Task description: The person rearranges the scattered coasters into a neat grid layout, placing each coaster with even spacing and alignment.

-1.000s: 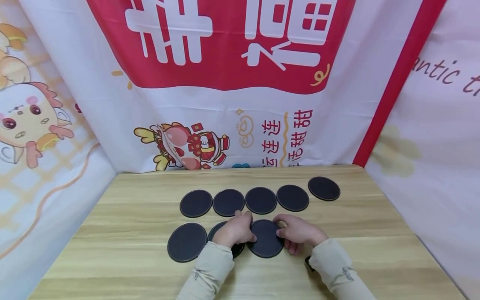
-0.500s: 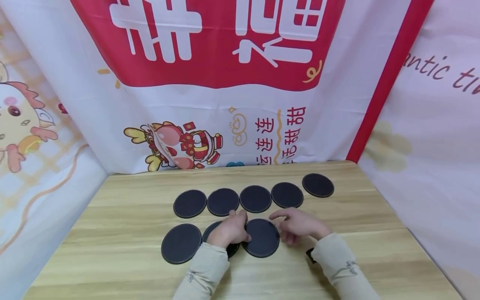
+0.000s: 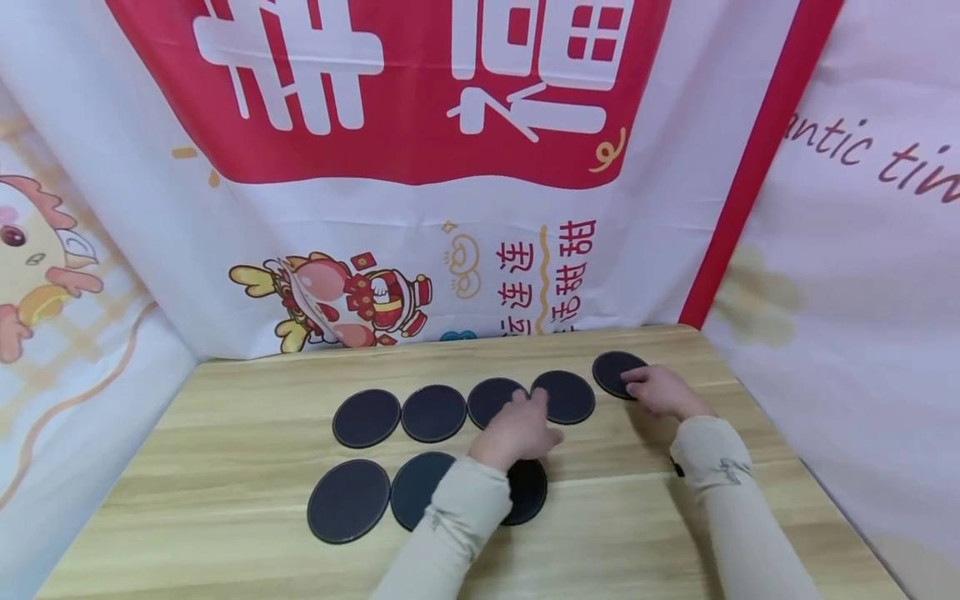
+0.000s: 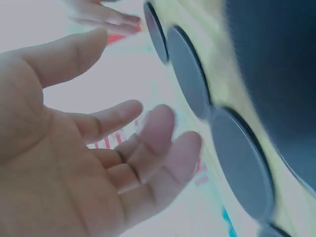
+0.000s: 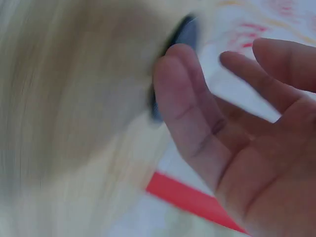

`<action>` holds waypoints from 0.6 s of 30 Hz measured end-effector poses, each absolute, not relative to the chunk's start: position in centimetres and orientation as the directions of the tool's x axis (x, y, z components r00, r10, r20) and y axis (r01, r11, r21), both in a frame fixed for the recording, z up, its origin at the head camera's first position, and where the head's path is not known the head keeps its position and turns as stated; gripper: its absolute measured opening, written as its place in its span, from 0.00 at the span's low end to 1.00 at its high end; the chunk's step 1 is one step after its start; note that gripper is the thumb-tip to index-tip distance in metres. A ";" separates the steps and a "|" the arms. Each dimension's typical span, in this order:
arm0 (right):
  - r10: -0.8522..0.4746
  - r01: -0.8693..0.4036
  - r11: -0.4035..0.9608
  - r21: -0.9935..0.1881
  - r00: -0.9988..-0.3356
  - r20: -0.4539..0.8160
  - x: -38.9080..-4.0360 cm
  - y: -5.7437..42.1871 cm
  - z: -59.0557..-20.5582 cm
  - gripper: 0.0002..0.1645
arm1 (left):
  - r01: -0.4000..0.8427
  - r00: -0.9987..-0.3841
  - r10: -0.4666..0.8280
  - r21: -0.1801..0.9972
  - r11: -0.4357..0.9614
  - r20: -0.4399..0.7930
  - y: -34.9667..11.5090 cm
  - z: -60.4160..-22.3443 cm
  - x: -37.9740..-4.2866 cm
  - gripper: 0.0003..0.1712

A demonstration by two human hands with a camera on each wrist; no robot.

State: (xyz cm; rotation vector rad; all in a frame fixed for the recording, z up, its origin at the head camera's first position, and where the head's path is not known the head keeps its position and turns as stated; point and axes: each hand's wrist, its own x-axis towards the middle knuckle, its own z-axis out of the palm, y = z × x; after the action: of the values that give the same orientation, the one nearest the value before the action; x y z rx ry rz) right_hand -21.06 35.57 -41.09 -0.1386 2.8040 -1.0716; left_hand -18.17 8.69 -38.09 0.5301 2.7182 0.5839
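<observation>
Round black coasters with a stitched edge lie flat in two rows. My left hand (image 3: 517, 427), fingers loose and apart, hovers between the rows and overlaps two back-row coasters, one of them the fourth coaster (image 3: 568, 400). Its sleeve partly covers the middle front coaster (image 3: 415, 483) and the right front coaster (image 3: 532, 493). At the far right of the back row, my right hand (image 3: 666, 393) has its fingertips at the near right edge of the end coaster (image 3: 611, 372). In the right wrist view that coaster (image 5: 187, 37) shows behind relaxed fingers.
The left front coaster (image 3: 348, 502) and two back-row coasters, the first coaster (image 3: 366, 418) and second coaster (image 3: 433, 413), lie uncovered. A wooden table (image 3: 225, 467) bears everything. Printed cloth (image 3: 360, 208) hangs behind it and at both sides.
My right hand has left the right front coaster and moved back and right to the end coaster. My left hand has let go of that front coaster and lifted rightward.
</observation>
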 end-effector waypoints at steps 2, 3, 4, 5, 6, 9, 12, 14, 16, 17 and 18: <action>-0.159 -0.109 0.828 -0.550 -0.986 -0.045 -21.5 36.4 -41.7 0.22 | 0.310 -0.882 0.423 0.418 0.854 -0.210 10.9 -37.9 -18.5 0.41; -0.170 -0.137 0.853 -0.503 -0.985 -0.020 -21.5 36.7 -42.0 0.21 | 0.326 -0.881 0.427 0.394 0.860 -0.204 12.1 -37.9 -18.6 0.40; -0.176 -0.157 0.869 -0.470 -0.984 0.005 -21.3 37.0 -42.1 0.20 | 0.344 -0.881 0.432 0.364 0.866 -0.195 13.2 -38.0 -18.8 0.39; -0.170 -0.157 0.873 -0.461 -0.985 0.014 -21.1 37.3 -42.2 0.19 | 0.358 -0.879 0.436 0.337 0.871 -0.191 14.2 -38.0 -18.9 0.38; -0.165 -0.156 0.875 -0.457 -0.986 0.020 -20.9 37.7 -42.3 0.18 | 0.372 -0.879 0.442 0.321 0.871 -0.182 15.3 -38.1 -19.1 0.36; -0.120 -0.106 0.850 -0.516 -0.993 0.006 -19.9 38.7 -42.2 0.17 | 0.396 -0.864 0.469 0.329 0.857 -0.182 18.0 -38.4 -19.5 0.32; -0.070 -0.064 0.829 -0.556 -0.997 0.010 -19.3 39.8 -42.4 0.17 | 0.374 -0.856 0.475 0.391 0.841 -0.205 20.1 -39.1 -19.6 0.31; -0.035 -0.035 0.828 -0.560 -0.999 0.010 -19.0 40.3 -42.8 0.19 | 0.332 -0.855 0.459 0.426 0.842 -0.241 21.1 -39.6 -19.5 0.35; -0.022 -0.035 0.855 -0.518 -0.999 0.031 -18.9 40.6 -43.3 0.20 | 0.271 -0.867 0.421 0.457 0.847 -0.268 22.1 -40.3 -19.5 0.39; -0.022 -0.037 0.861 -0.507 -0.999 0.036 -18.9 40.6 -43.5 0.21 | 0.236 -0.873 0.398 0.470 0.850 -0.282 22.5 -40.6 -19.6 0.42; -0.023 -0.036 0.857 -0.514 -0.999 0.030 -18.9 40.6 -43.8 0.22 | 0.203 -0.880 0.376 0.485 0.851 -0.292 22.8 -40.9 -19.7 0.43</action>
State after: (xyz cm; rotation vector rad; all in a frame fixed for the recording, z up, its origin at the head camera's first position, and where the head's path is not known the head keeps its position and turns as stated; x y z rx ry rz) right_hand -18.87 40.60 -43.79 -0.0485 3.0493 -0.8444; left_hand -19.66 22.81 -40.93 0.4306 2.6475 0.6342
